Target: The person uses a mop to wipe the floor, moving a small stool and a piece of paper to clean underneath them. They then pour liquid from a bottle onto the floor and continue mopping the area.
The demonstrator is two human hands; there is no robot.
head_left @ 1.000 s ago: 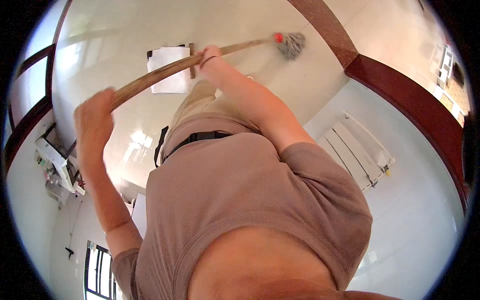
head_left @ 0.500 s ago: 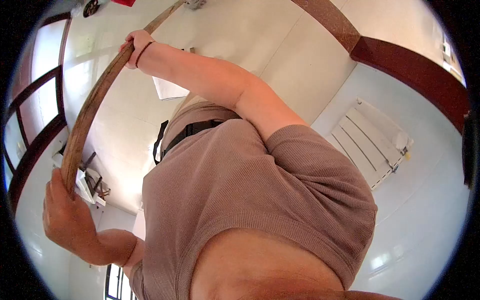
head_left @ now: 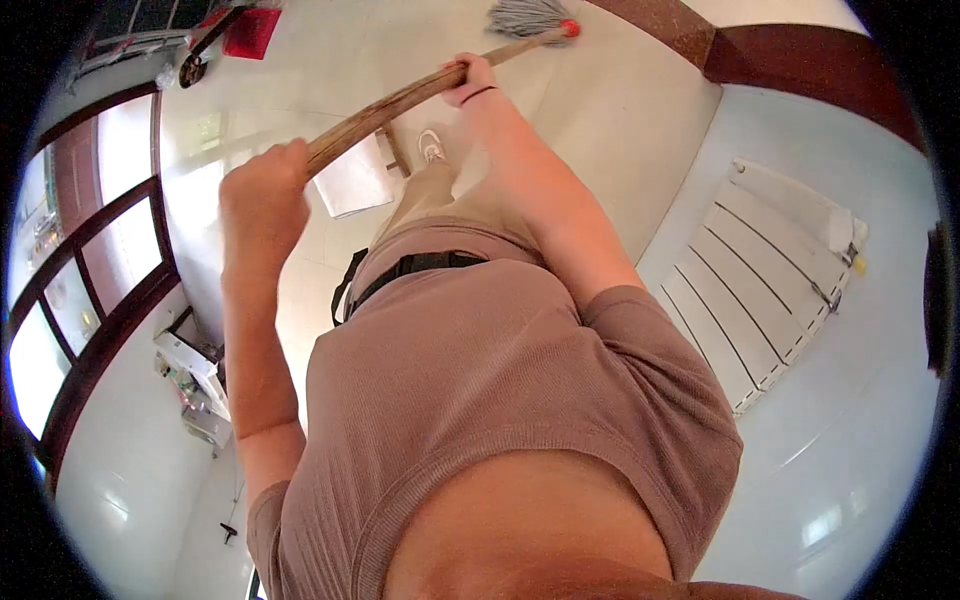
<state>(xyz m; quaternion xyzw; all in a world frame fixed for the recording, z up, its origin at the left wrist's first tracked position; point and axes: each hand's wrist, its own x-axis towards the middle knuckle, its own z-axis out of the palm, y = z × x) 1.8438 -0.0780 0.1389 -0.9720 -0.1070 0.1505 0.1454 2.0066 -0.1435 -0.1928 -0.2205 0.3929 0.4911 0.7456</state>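
Note:
A mop with a long wooden handle (head_left: 385,110) slants across the upper view. My left hand (head_left: 265,200) is wrapped round the handle's near end. Farther along it, my right hand (head_left: 470,80), with a dark band at the wrist, is closed round the wood. Grey mop strands (head_left: 525,16) and a red collar (head_left: 570,28) show at the far end, by the floor at the top.
A low stool with a pale top (head_left: 355,182) stands left of my shoe (head_left: 431,147). A red dustpan (head_left: 252,33) lies at the upper left. Dark-framed glass panels (head_left: 165,235) line the left side. On the right wall is a white slatted panel (head_left: 760,285).
My left hand has moved up and right, and my right hand has moved right and slightly up. The mop has swung right, bringing its head into fuller view. The view has shifted.

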